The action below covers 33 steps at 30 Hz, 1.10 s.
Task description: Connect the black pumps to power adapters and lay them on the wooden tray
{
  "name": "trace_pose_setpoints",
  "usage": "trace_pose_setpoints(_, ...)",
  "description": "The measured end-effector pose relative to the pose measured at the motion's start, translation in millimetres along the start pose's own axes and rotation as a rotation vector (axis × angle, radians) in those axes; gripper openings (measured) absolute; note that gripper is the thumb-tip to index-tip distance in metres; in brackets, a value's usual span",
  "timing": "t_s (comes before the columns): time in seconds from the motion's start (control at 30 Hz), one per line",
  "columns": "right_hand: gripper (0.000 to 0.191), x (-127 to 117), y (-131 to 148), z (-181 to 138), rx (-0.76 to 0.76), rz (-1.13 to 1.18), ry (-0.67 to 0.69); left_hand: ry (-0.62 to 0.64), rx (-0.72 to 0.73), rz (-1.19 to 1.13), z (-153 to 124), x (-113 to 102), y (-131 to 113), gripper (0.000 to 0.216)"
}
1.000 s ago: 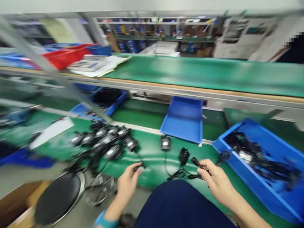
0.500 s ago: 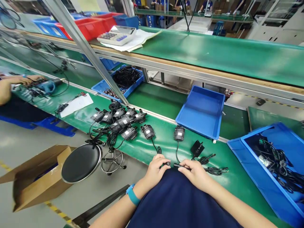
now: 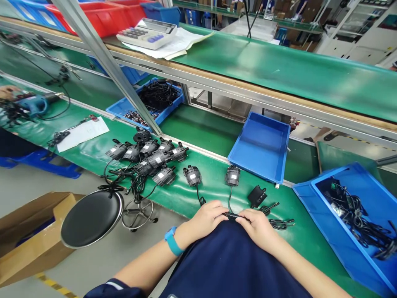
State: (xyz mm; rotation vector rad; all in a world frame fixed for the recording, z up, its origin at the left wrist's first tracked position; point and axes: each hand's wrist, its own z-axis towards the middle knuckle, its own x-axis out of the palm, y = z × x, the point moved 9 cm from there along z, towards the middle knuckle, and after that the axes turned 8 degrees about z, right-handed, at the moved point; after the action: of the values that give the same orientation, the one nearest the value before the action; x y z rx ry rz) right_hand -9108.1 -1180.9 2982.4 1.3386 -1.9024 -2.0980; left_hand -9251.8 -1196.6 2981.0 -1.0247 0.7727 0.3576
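Close to my body at the bench edge, my left hand [image 3: 212,217] pinches one black cable connector, mostly hidden by the fingers. My right hand [image 3: 256,223] grips another black cable connector [image 3: 232,215], and the two meet end to end between my fingertips. Whether they are fully seated I cannot tell. Just beyond stands a small black pump [image 3: 232,176] with its cable running down to my hands. Left of it is a second black pump [image 3: 192,176], its cable coiled. A black power adapter [image 3: 257,196] with bundled cord lies to the right.
Several pumps [image 3: 155,159] crowd the bench on the left. A blue tray [image 3: 263,145] leans behind; a blue bin [image 3: 338,231] of adapters stands right. Under the shelf is a blue tray [image 3: 169,114] of cables. A round stool [image 3: 93,217] and a co-worker's hand [image 3: 9,92] are at left.
My hands have come together, and the connectors that were apart now meet. The view has shifted slightly, so the stool and bench items sit further left.
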Motion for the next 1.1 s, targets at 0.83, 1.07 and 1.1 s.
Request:
trace_pose_setpoints(0.83, 0.030, -3.2, -10.0, -9.4, -0.165, -0.105, -0.075, 0.130, -0.033, -0.077, 13.0, 15.9, -8.0, 0.017)
trace_pose_setpoints(1.07, 0.032, -1.6, -1.3, -11.4, -0.273, -0.156, -0.064, 0.191, -0.067, -0.190, 15.3, 21.0, -9.2, 0.012)
trace_pose_setpoints(1.1, 0.032, -2.0, -2.1, -10.3, -0.269, -0.147, -0.067, 0.173, -0.072, -0.174, 15.3, 21.5, -8.7, 0.013)
